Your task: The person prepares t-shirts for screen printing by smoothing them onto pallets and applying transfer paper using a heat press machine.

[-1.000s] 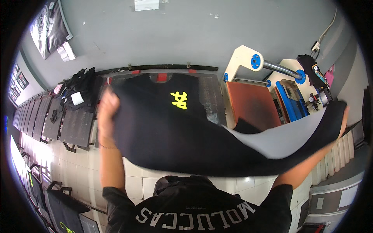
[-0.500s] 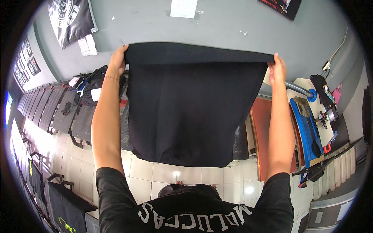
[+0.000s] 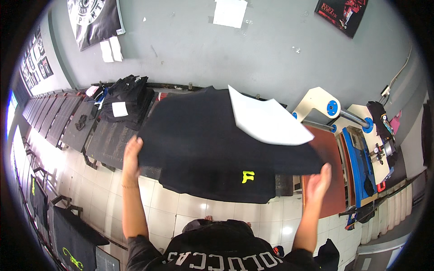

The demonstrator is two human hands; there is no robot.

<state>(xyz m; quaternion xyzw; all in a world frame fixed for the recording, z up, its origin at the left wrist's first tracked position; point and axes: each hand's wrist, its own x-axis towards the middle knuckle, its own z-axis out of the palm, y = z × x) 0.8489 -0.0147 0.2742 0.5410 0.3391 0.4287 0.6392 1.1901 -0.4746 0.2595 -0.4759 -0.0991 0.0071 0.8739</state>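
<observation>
While gripping a near corner of a black cloth (image 3: 190, 122) with the left hand (image 3: 132, 152), pinching the opposite near corner with the right hand (image 3: 320, 179). On both sides, closing fingers on the edge, with arms well apart. Holding the cloth spread in front of the body, above a dark desk (image 3: 110, 143) and partly hiding it. At the cloth's far right, noting a white area (image 3: 269, 119) with a curved border; cannot tell whether a separate sheet or a paler side of the cloth. Below the held edge, noting more black fabric (image 3: 203, 187) bearing a yellow-green print (image 3: 248, 176), nearer the right hand than the left; cannot tell whether part of the same piece. Beyond the left hand, noting a heap of dark garments (image 3: 131, 92) with a white card (image 3: 120, 109) on top. To the right, noting a press with a cream frame (image 3: 314, 101) and a reddish-brown plate (image 3: 329, 149), the latter partly behind the right hand. Past everything, noting a grey wall (image 3: 190, 40) with a white paper (image 3: 229, 12) on it.
</observation>
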